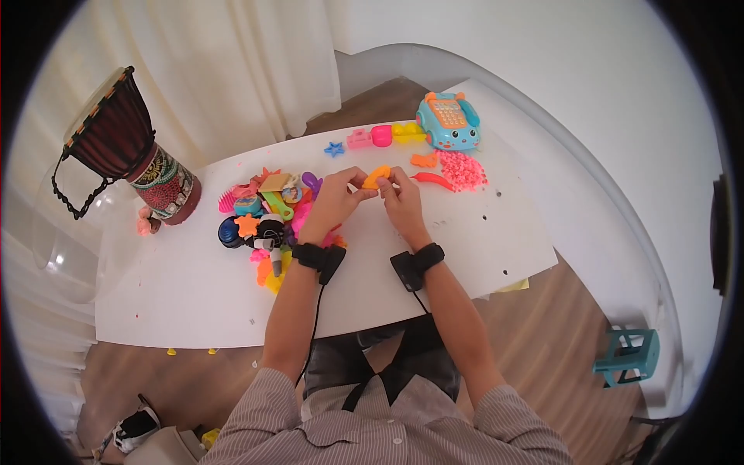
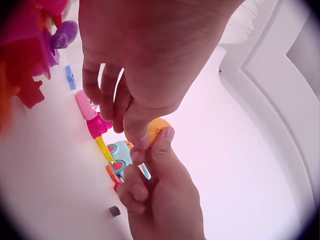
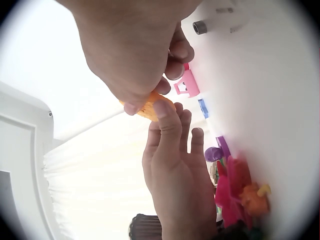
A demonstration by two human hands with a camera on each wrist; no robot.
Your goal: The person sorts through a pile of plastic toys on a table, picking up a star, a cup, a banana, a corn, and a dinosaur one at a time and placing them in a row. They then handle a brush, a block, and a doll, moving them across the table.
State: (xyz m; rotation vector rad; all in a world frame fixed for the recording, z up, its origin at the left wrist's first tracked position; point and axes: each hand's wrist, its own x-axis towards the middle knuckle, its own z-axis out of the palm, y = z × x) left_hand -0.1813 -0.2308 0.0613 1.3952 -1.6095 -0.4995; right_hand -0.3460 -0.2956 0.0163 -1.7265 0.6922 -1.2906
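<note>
A small orange-yellow piece with a bumpy surface is held between both hands over the far half of the white table. My left hand pinches one end of it between thumb and fingers. From the other side, my right hand pinches it too, the two sets of fingertips close together. In the left wrist view the piece shows between the two thumbs. Fingers cover part of it in each view. A red chili-shaped toy lies just beyond the right hand.
A heap of colourful toys lies left of the hands. Along the back are a blue star, a pink block, a toy telephone and pink bits. A drum stands at the far left.
</note>
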